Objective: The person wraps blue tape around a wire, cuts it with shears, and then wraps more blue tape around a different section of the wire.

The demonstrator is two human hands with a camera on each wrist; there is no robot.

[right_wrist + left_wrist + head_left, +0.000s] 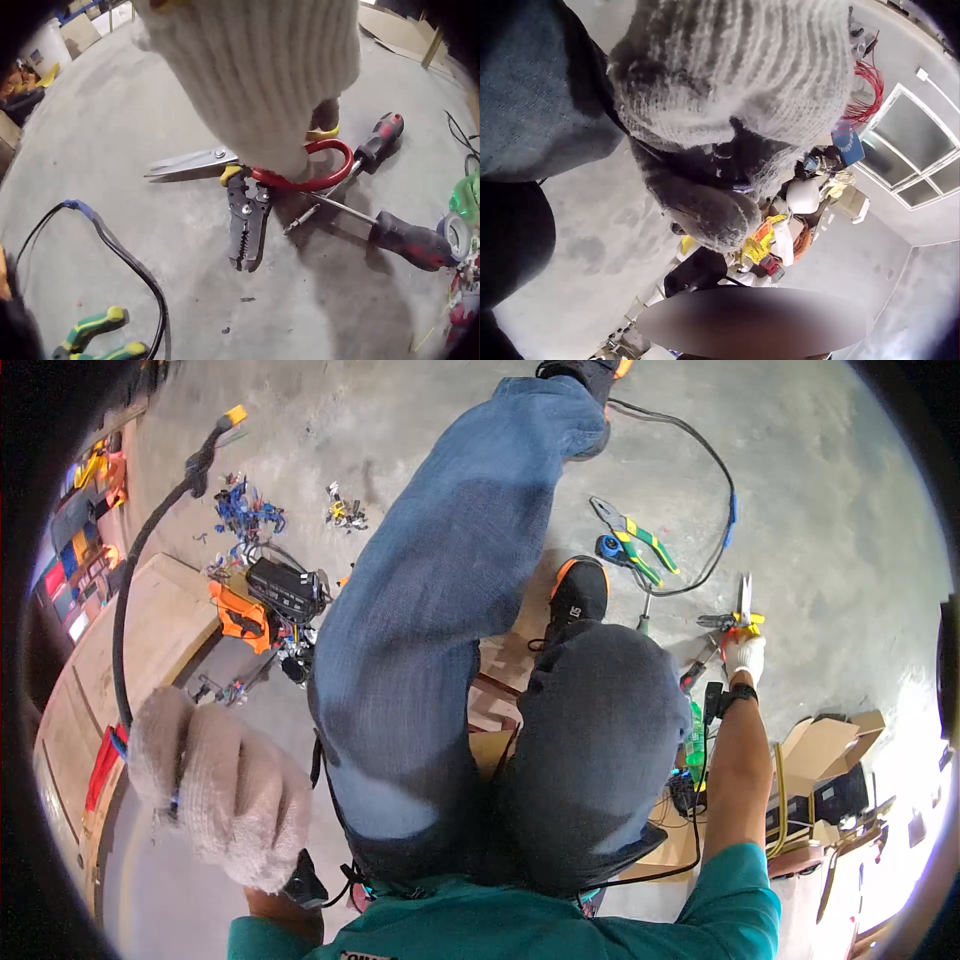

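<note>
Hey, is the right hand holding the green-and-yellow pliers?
No, the pliers lie on the floor, apart from the right hand.

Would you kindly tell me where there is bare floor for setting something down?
In the head view, bare floor lies right of the blue-taped cable, above the scissors, and above the yellow heap. It is crowded around the right hand: wire strippers, screwdrivers.
</note>
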